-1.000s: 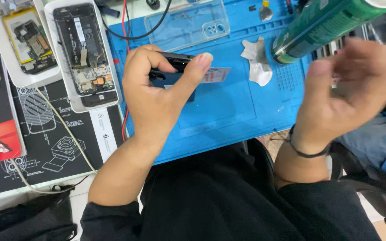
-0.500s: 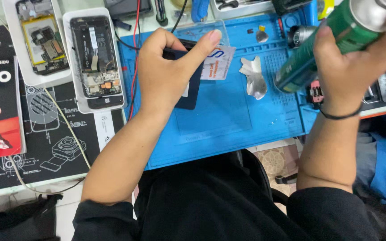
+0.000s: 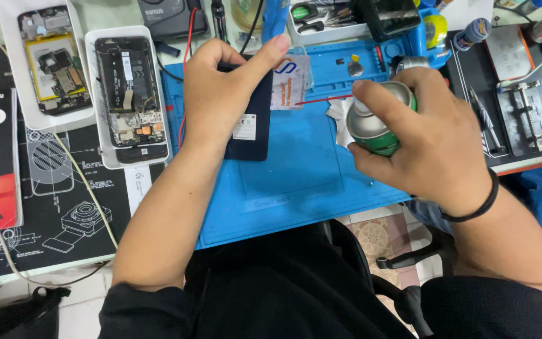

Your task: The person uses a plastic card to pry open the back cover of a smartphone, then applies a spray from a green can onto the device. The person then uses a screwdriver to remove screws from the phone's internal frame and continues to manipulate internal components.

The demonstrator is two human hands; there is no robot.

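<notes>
My left hand [image 3: 224, 88] presses a flat dark phone part [image 3: 252, 125] down on the blue work mat [image 3: 296, 182], thumb stretched onto a clear plastic tab [image 3: 291, 81] at its top right corner. My right hand [image 3: 431, 138] grips a green spray can [image 3: 371, 122] with a silver top, held over the mat's right side. A thin red straw [image 3: 321, 98] runs from the can's nozzle toward the plastic tab. A crumpled white tissue [image 3: 340, 119] lies under the can.
Two opened phones [image 3: 130, 91] lie in white trays at the left on a black printed mat [image 3: 64, 207]. Tool trays, tweezers and bottles [image 3: 472, 31] crowd the back. A metal jig [image 3: 525, 110] sits at the right. The table's front edge is near my lap.
My right hand has brought the spray can down from the upper right to the mat, its straw now pointing at the plastic tab. My left hand keeps holding the dark part.
</notes>
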